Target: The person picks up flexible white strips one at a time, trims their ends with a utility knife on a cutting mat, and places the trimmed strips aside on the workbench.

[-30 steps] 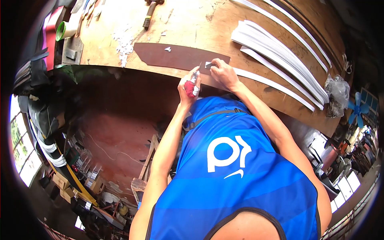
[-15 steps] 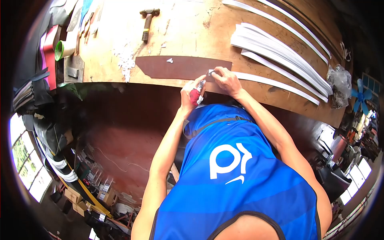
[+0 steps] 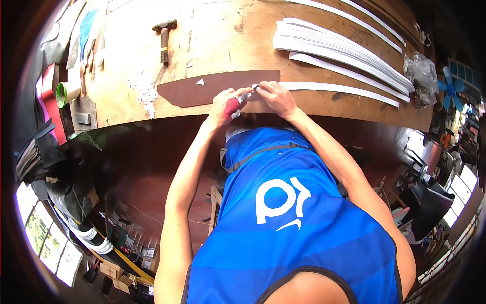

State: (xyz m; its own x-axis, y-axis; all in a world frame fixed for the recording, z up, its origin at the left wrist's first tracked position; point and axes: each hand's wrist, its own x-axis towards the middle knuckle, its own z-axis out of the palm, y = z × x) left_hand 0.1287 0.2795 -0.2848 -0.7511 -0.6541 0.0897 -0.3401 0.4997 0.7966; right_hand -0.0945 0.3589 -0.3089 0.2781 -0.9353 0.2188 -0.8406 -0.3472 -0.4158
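Observation:
My left hand (image 3: 225,105) is closed around a silvery, crumpled-looking object (image 3: 243,98) at the table's near edge. A red patch shows at the palm; I cannot tell whether it belongs to that object or is a wrap on the hand. Right beside it, my right hand (image 3: 277,99) pinches the end of a long white strip (image 3: 329,87), which stretches off to the right. A small dark spot shows at the pinching fingers. Both hands meet over the right part of a flat dark-brown panel (image 3: 202,90), which carries a small white scrap (image 3: 200,82).
A hammer (image 3: 164,43) lies on the wooden table (image 3: 228,40). White scraps (image 3: 144,93) are scattered left of the panel. A stack of white strips (image 3: 339,53) lies to the right, near a clear plastic bag (image 3: 421,76). A green-rimmed roll (image 3: 63,95) sits at far left.
The view has shifted, so the table contents appear further left. My left hand has tilted inward, its silvery object now closer to my right fingers at the strip's end.

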